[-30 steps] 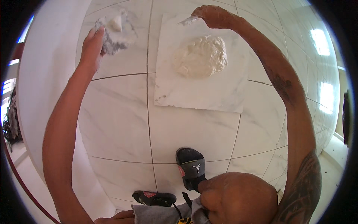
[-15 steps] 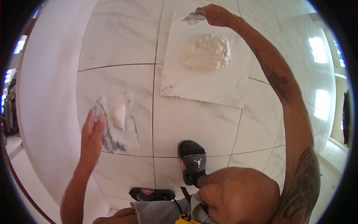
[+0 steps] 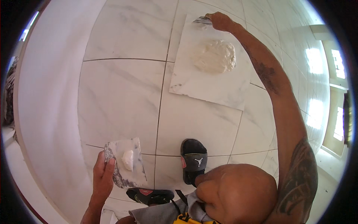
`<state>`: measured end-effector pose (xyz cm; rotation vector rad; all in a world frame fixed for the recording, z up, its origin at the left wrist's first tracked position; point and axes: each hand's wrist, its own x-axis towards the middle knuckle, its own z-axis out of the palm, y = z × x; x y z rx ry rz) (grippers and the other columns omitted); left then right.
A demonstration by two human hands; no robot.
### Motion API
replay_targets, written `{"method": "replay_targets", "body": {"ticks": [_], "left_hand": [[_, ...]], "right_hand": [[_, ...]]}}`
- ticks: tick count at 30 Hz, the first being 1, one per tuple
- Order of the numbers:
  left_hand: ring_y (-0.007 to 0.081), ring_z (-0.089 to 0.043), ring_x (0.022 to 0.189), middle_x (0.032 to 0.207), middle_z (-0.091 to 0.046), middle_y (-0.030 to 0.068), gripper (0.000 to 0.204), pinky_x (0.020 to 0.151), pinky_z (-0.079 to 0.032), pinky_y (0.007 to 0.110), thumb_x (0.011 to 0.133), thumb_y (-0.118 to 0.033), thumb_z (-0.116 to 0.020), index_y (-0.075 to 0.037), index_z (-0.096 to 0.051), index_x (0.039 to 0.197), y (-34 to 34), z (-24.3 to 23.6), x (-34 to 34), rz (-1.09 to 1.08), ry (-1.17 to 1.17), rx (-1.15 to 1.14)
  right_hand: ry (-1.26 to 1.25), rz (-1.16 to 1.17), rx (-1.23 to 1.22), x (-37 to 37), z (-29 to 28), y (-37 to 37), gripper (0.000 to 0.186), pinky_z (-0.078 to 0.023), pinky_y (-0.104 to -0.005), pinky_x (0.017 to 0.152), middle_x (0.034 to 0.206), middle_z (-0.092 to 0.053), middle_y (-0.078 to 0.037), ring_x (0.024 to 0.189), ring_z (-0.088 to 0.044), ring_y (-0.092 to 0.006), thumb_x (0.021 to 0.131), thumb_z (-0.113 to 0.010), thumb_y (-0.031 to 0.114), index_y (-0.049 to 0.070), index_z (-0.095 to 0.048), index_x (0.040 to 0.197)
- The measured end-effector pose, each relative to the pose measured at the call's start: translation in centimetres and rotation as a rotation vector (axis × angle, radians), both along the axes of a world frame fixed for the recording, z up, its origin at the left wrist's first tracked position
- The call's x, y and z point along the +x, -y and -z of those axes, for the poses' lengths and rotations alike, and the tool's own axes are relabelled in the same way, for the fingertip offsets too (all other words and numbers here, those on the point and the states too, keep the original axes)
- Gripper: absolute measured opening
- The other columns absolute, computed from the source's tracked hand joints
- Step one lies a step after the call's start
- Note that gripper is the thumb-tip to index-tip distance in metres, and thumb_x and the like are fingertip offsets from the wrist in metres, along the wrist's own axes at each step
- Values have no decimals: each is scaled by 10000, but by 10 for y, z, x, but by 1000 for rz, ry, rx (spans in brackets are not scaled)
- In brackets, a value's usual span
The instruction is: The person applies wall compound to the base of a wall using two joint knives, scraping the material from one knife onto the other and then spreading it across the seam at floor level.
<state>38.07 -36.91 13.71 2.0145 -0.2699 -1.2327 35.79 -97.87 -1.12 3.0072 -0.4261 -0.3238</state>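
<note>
The left grip (image 3: pixel 103 175) is closed on the left edge of the plate (image 3: pixel 138 170), with the thumb on the upper face. The plate carries a small lump (image 3: pixel 127 160) of white paste and lies beside the left sandal (image 3: pixel 151 196) in view. The right grip (image 3: pixel 221 21) is closed around the scraper (image 3: pixel 201 21); the handle is mostly hidden. The scraper blade is over the far edge of the board (image 3: pixel 186 84); contact cannot be determined. The board rests on the tiled floor (image 3: pixel 119 97) and supports the mound (image 3: pixel 218 56) of paste.
</note>
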Motion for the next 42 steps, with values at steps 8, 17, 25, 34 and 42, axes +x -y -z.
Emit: {"method": "replay_targets", "body": {"ticks": [8,17,25,34,42], "left_hand": [[98,-489,960,1038,-582,49,241,876,-401,250,993,-140,-421,5,-485,1175,-29,9,-5,-284,-1,-90],[174,-487,1133,1276,-493,138,480,994,-380,296,988,-142,-433,78,-290,1391,-51,10,6,-258,-117,-38],[162,-513,1081,1200,-529,118,386,950,-414,298,983,-132,-414,32,-368,1329,-60,6,4,-324,-174,-53],[188,-489,1163,1311,-469,151,544,998,-394,313,990,-180,-442,72,-230,1423,-63,2,2,-402,-185,-43],[208,-442,1228,1378,-408,179,590,1027,-376,333,989,-209,-452,76,-197,1438,-59,-5,1,-409,-150,-56]], "right_hand": [[-23,11,-49,-5,4,-18,307,-524,-478,772,868,-663,-199,879,-645,-365,770,-503,2,46,-588,1062],[73,9,-22,2,14,16,230,-505,-489,764,840,-649,-238,839,-638,-396,835,-504,112,9,-603,1016],[54,84,73,13,-6,22,296,-480,-481,837,925,-644,-255,901,-621,-394,828,-509,192,-24,-614,1002],[271,495,1069,-22,-26,32,341,-505,-369,820,982,-649,-76,878,-629,-189,907,-579,248,-21,-598,1116],[424,626,1744,-53,-34,-15,341,-515,-405,889,1078,-627,-122,966,-624,-216,888,-629,178,-68,-569,1116]]}}
